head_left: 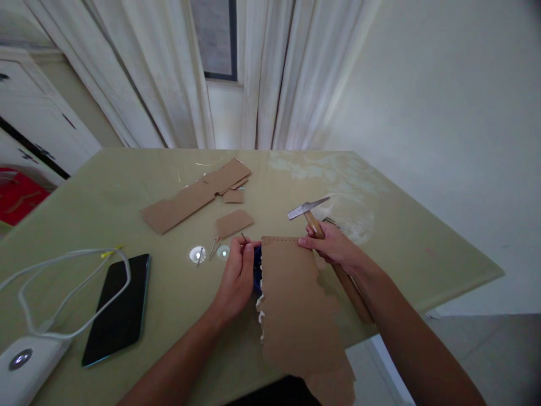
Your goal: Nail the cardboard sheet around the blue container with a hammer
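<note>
A torn sheet of brown cardboard (296, 299) lies in front of me, with a row of small holes along its far edge and a ragged left side. My right hand (332, 245) is closed round the wooden handle of a hammer (310, 211), its thumb against the sheet's far right corner. The hammer's metal head points away from me. At the sheet's left edge, my left hand (239, 273) is closed, with what looks like a thin nail (244, 237) between its fingertips. A dark blue object (257, 270) shows partly beneath the cardboard, mostly hidden.
Several loose nails (213, 249) lie near two small round discs (197, 255). Cardboard strips (196, 197) and a smaller piece (234, 223) rest farther back. On the left are a phone (118, 310), a white cable (76, 332) and a white device (34, 366). Clear plastic (350, 217) lies right.
</note>
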The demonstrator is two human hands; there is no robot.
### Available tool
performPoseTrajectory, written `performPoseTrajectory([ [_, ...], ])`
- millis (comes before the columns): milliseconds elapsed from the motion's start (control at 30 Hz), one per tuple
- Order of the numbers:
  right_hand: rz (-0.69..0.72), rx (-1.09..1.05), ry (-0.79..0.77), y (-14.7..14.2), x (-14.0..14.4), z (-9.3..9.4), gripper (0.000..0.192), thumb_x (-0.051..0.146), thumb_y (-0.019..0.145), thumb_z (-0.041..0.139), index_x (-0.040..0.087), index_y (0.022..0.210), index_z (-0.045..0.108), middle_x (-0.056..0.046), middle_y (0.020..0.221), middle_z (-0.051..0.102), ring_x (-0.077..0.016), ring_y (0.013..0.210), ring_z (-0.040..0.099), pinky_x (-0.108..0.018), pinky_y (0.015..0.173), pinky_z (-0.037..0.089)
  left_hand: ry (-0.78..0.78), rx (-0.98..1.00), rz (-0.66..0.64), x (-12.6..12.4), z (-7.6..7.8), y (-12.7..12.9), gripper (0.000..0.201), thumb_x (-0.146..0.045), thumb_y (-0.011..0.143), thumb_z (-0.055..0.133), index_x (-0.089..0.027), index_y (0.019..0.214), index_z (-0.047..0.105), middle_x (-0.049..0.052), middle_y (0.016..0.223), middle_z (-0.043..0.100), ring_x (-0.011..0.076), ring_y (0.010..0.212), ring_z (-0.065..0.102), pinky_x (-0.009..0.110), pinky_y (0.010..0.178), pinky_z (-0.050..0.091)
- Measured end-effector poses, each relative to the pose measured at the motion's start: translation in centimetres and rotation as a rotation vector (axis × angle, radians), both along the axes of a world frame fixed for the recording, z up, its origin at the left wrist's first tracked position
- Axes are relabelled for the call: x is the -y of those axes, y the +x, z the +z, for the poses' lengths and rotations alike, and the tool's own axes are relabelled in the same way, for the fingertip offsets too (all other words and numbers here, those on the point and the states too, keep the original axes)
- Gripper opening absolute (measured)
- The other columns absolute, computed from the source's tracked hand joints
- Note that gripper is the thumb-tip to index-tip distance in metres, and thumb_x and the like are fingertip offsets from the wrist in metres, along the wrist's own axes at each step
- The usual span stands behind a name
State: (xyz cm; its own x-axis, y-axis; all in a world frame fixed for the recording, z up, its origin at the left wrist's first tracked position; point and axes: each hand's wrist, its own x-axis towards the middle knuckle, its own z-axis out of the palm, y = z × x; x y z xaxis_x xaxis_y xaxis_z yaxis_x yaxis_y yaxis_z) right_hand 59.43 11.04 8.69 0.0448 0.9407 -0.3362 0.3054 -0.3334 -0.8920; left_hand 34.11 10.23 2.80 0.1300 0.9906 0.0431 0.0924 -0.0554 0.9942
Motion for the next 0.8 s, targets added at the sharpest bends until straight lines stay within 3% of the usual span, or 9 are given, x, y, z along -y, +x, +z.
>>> performPoseTrajectory([
  [200, 0.023, 0.042, 0.051, -0.2, -0.1, -0.3, 0.058, 0.053, 0.066, 0.092, 0.026, 0.083, 0.045, 0.011, 0.064, 0.042, -0.0076, 0.05, 0.031, -0.025, 0.045, 0.022, -0.01, -0.004, 0.0, 0.1, 0.4, 0.0, 0.028, -0.05, 0.111, 0.042, -0.026, 0.104, 0.054, 0.001, 0.095, 0.067, 0.0189, 0.08, 0.062, 0.03, 0.071, 0.051],
  [333, 0.024, 0.114, 0.113, 0.1, -0.5, -0.7, 0.053, 0.051, 0.065, 0.093, 0.023, 0.082, 0.051, 0.007, 0.071, 0.049, -0.0093, 0.056, 0.037, -0.025, 0.048, 0.026, 0.04, -0.008, -0.017, -0.1, 0.5, -0.2, 0.025, -0.046, 0.11, 0.046, -0.025, 0.101, 0.056, 0.0, 0.088, 0.064, 0.019, 0.079, 0.061, 0.031, 0.073, 0.052],
  [600, 0.075, 0.091, 0.102, 0.1, -0.7, -0.8, 0.051, 0.048, 0.067, 0.093, 0.023, 0.083, 0.052, 0.008, 0.07, 0.047, -0.0093, 0.057, 0.038, -0.025, 0.049, 0.026, 0.099, 0.009, -0.057, -0.6, 0.6, -0.5, 0.021, -0.04, 0.108, 0.052, -0.023, 0.113, 0.065, 0.009, 0.123, 0.075, 0.0214, 0.105, 0.07, 0.034, 0.088, 0.055],
  [800, 0.095, 0.03, 0.109, 0.2, -0.8, -0.8, 0.052, 0.046, 0.065, 0.094, 0.023, 0.083, 0.051, 0.009, 0.068, 0.046, -0.0082, 0.055, 0.036, -0.024, 0.049, 0.026, 0.121, 0.094, -0.019, -1.3, 0.9, -0.5, 0.016, -0.037, 0.101, 0.063, -0.022, 0.1, 0.07, 0.008, 0.121, 0.077, 0.0226, 0.109, 0.072, 0.034, 0.089, 0.059],
])
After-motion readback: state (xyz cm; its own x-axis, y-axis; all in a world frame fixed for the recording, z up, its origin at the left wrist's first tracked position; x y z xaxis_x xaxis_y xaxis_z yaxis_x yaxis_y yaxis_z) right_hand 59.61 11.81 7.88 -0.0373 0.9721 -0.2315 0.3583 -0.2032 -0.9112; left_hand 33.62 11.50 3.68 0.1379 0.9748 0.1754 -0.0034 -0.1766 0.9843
